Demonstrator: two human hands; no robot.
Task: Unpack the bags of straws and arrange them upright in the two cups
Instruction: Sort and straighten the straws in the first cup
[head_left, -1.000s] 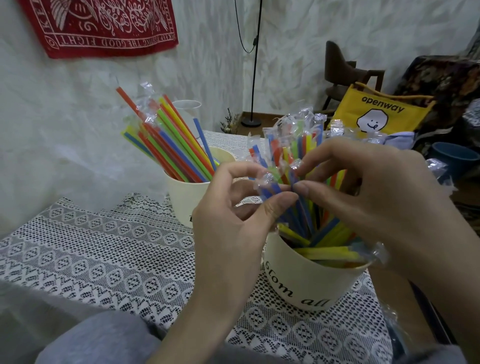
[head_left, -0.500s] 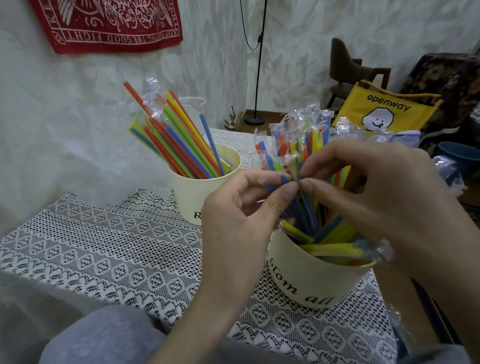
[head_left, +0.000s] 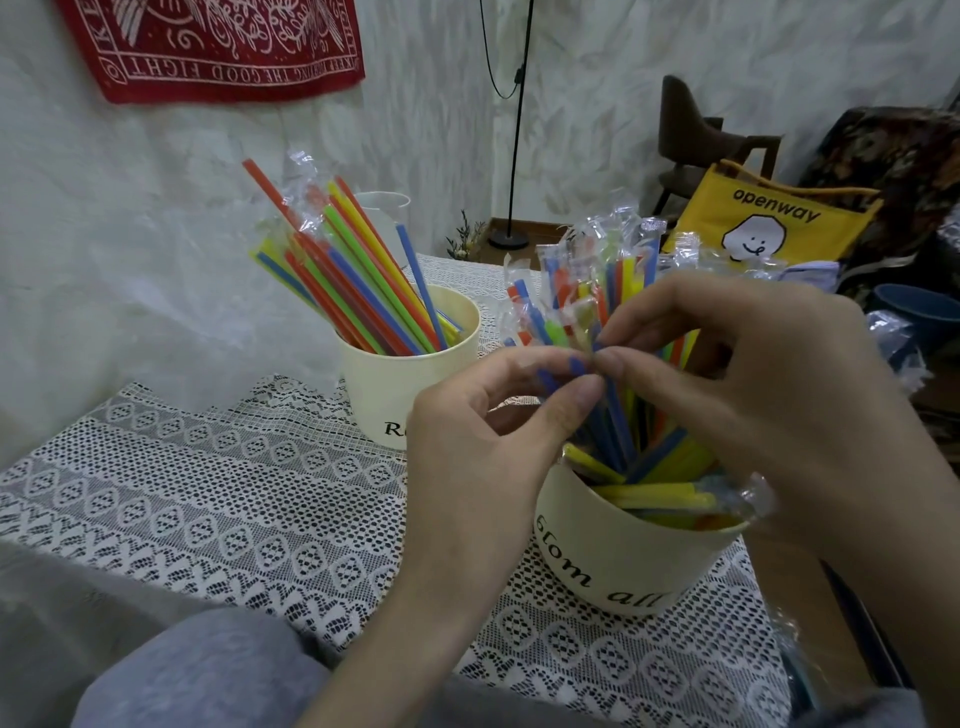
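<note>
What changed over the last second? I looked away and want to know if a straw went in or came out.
Little. The left hand and right hand pinch the same blue straw above the near cup, as before; the pinch sits slightly higher. No straw went in or out. The far cup and its straws stayed put.

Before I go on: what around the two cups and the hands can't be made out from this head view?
- Near cup: the left hand and right hand cover part of its rim and straws; its lettering curves out of sight.
- Far cup: lettering cut off by the left hand.
- Blue straw: fingertips hide where exactly both hands pinch it.
- Wrappers at right: blurred, contents unclear.
</note>
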